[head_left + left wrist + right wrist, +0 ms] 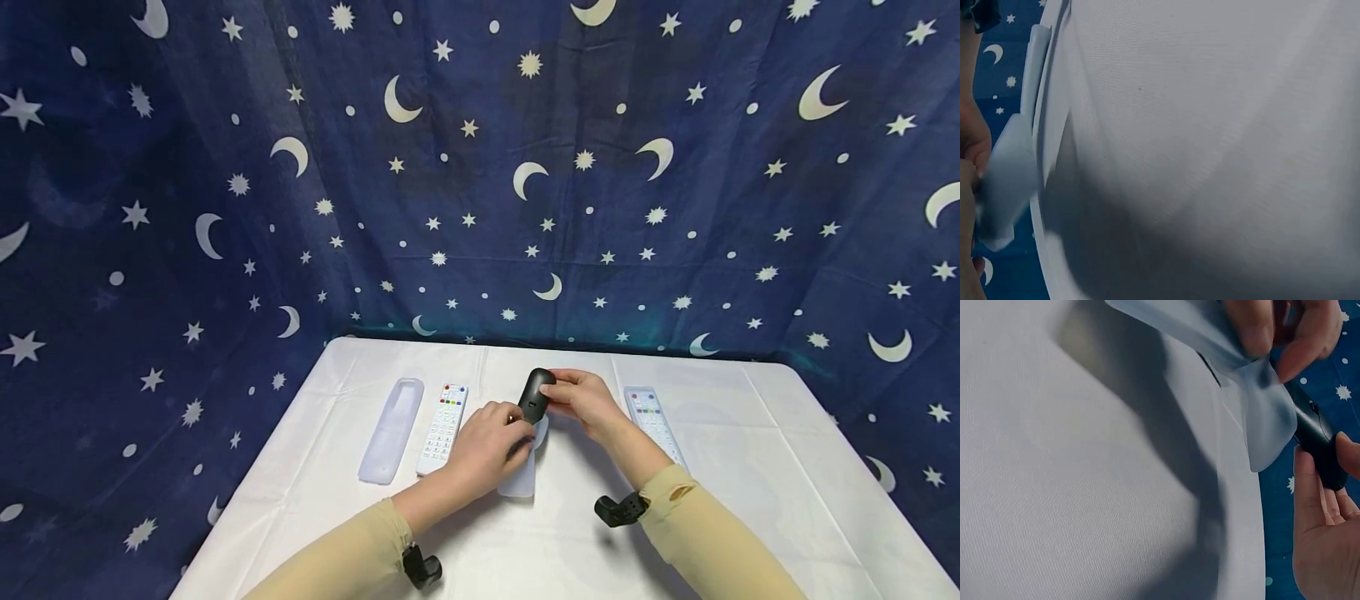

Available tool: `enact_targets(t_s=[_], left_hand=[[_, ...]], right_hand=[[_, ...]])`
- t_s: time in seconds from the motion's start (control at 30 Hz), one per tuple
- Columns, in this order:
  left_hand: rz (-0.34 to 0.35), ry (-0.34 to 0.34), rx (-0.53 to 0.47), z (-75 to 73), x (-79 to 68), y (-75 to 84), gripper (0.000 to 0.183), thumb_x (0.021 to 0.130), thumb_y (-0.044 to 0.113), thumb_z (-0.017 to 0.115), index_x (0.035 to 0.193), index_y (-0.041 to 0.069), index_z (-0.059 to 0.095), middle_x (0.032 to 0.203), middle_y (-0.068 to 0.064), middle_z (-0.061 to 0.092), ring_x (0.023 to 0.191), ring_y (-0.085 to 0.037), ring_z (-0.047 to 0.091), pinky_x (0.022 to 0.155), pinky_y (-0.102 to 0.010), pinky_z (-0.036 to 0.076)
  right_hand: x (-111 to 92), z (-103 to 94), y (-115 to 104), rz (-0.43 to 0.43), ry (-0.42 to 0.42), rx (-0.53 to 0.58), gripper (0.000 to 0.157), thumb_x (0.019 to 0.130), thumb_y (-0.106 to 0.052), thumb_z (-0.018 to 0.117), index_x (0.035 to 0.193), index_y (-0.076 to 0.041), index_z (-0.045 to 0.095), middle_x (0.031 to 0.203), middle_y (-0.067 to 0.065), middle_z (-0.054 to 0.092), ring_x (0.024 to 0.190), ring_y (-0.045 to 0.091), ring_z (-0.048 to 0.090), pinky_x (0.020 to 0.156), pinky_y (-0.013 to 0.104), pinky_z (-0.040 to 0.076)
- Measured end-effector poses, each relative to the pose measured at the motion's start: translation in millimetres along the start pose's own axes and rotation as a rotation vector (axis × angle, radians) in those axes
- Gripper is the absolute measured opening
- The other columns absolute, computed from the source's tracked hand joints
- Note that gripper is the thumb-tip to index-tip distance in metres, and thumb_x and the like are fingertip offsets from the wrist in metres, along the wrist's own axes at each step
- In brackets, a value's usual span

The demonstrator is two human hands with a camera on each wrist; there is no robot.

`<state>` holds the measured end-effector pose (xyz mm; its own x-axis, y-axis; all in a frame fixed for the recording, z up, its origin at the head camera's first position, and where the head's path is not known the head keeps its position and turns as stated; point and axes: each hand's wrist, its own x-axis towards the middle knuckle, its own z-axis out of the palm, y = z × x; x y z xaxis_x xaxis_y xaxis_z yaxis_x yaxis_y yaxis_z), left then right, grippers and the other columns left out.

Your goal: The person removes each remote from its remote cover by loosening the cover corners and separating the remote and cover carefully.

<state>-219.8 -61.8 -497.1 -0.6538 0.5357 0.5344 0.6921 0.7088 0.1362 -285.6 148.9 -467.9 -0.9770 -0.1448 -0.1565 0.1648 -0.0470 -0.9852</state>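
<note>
Over the middle of the table, my right hand (588, 404) grips the upper end of a black remote control (536, 392), thumb on one face and fingers behind. A translucent soft remote cover (519, 479) hangs at the remote's lower end, and its loose flap (1269, 428) folds outward in the right wrist view. My left hand (483, 442) pinches the cover where it meets the remote; these fingertips partly hide the remote's lower end. The left wrist view shows the cover (1010, 169) at its left edge, beside the fingers.
A white remote (444, 427) with coloured buttons lies left of my hands, and an empty translucent cover (392, 429) lies farther left. To the right, another white remote (654, 421) sits inside a translucent cover. A starry blue curtain (480, 208) hangs behind the white table (585, 542).
</note>
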Motion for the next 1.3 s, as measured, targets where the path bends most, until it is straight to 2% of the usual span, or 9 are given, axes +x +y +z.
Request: enact_targets(t_s=[0.23,0.4,0.57,0.67,0.77,0.9,1.0,1.17,1.3], left_hand=[[0.136,-0.028,0.126,4.7,4.6,2.1,0.007,0.090,0.028,0.080,0.096,0.029,0.077,0.103,0.007,0.059,0.094,-0.014,0.053,0.083,-0.031,0.046],[0.227,-0.111,0.162,6.9,2.9,3.5,0.008,0.092,0.027,0.078,0.097,0.032,0.076,0.106,0.009,0.058,0.099,-0.013,0.053,0.090,-0.030,0.045],[0.205,-0.101,0.108,7.1,-4.0,3.8,0.007,0.092,0.027,0.079,0.098,0.031,0.076,0.107,0.008,0.058,0.100,-0.015,0.053,0.091,-0.031,0.046],[0.072,-0.062,-0.006,5.0,-8.6,3.1,0.018,0.092,0.030,0.079,0.107,0.025,0.072,0.114,0.003,0.058,0.105,-0.017,0.055,0.091,-0.033,0.048],[-0.164,-0.061,-0.226,0.0,-11.0,2.1,0.034,0.093,0.030,0.078,0.120,0.017,0.064,0.121,-0.003,0.056,0.105,-0.019,0.056,0.089,-0.034,0.050],[-0.503,-0.121,-0.614,-8.3,-7.4,-1.3,0.043,0.095,0.028,0.075,0.126,0.005,0.056,0.120,-0.009,0.056,0.094,-0.018,0.058,0.077,-0.030,0.052],[-0.687,-0.206,-0.825,-11.6,-3.4,-3.8,0.042,0.096,0.027,0.073,0.120,-0.001,0.056,0.108,-0.011,0.061,0.084,-0.017,0.059,0.069,-0.029,0.052],[-0.805,-0.295,-1.006,-15.1,-2.2,-2.2,0.031,0.095,0.020,0.073,0.111,-0.004,0.061,0.089,-0.005,0.066,0.075,-0.014,0.058,0.069,-0.032,0.053],[-0.807,-0.247,-1.095,-12.1,-3.2,-1.4,0.029,0.095,0.014,0.072,0.115,-0.005,0.063,0.088,-0.003,0.065,0.075,-0.013,0.056,0.065,-0.027,0.049]], right_hand=[[-1,1.8,1,0.022,0.013,0.005,0.052,0.093,0.002,0.070,0.140,0.014,0.050,0.126,0.027,0.065,0.094,0.021,0.073,0.082,0.033,0.060],[-1,1.7,3,-0.003,-0.002,-0.050,0.051,0.092,0.001,0.071,0.137,0.014,0.053,0.124,0.027,0.066,0.096,0.023,0.072,0.083,0.034,0.060],[0,1.3,5,-0.002,-0.012,-0.099,0.051,0.092,-0.001,0.072,0.137,0.013,0.054,0.123,0.026,0.067,0.096,0.023,0.072,0.088,0.041,0.059],[-1,-2.0,4,0.003,0.002,-0.081,0.052,0.093,-0.001,0.071,0.139,0.013,0.052,0.125,0.027,0.066,0.095,0.022,0.072,0.090,0.043,0.058],[-1,-6.9,2,0.001,0.015,-0.053,0.054,0.093,-0.001,0.071,0.140,0.013,0.051,0.125,0.026,0.066,0.092,0.020,0.073,0.088,0.040,0.059],[0,-13.3,0,-0.007,0.009,-0.023,0.056,0.092,-0.001,0.072,0.142,0.014,0.048,0.124,0.023,0.068,0.091,0.017,0.072,0.084,0.035,0.060],[0,-15.8,-2,-0.020,-0.002,-0.005,0.059,0.093,-0.001,0.072,0.143,0.014,0.046,0.123,0.021,0.068,0.091,0.016,0.072,0.083,0.033,0.060],[-2,-15.6,-7,-0.028,0.000,0.014,0.060,0.093,-0.001,0.072,0.145,0.013,0.045,0.126,0.022,0.066,0.091,0.015,0.072,0.084,0.031,0.059],[-4,-15.5,-8,-0.030,-0.012,0.037,0.061,0.094,-0.002,0.070,0.147,0.010,0.043,0.127,0.022,0.065,0.095,0.015,0.071,0.088,0.032,0.058]])
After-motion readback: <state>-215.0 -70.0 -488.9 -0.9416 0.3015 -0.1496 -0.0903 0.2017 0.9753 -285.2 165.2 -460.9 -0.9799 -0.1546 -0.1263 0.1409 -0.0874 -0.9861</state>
